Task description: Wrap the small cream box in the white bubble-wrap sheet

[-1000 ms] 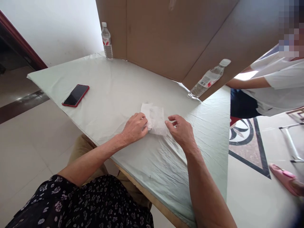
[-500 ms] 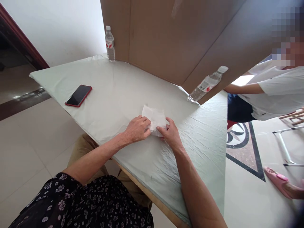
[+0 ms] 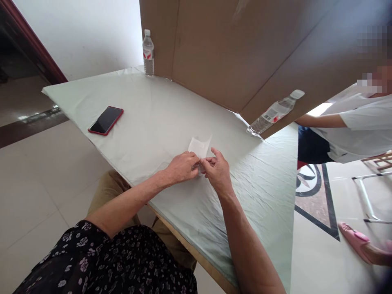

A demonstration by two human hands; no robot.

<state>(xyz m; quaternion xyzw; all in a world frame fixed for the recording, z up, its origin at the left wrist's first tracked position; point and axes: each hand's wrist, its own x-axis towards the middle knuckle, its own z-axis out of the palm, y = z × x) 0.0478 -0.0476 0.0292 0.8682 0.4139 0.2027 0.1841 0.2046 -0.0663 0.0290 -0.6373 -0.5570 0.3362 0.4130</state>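
Observation:
A thin white sheet, perhaps tissue paper [image 3: 199,147], is bunched between my two hands just above the covered table [image 3: 147,110]. Closed around its left lower part is my left hand [image 3: 184,166], fingers curled. My right hand [image 3: 217,169] pinches the lower right part between thumb and fingers, with one finger raised clear. The sheet's upper corners stick up beyond my fingertips. Its lower part is mostly hidden by my hands.
A red-cased phone [image 3: 105,121] lies on the left. One water bottle [image 3: 148,53] stands by a tall brown cardboard panel [image 3: 208,53]; another bottle [image 3: 274,113] leans against it. A person in a white shirt [image 3: 364,126] sits beyond, on the right.
The white sheet was spread flatter and wider; now it is gathered narrower, its upper right corner lifted. My right hand has come closer to my left. The view has shifted slightly.

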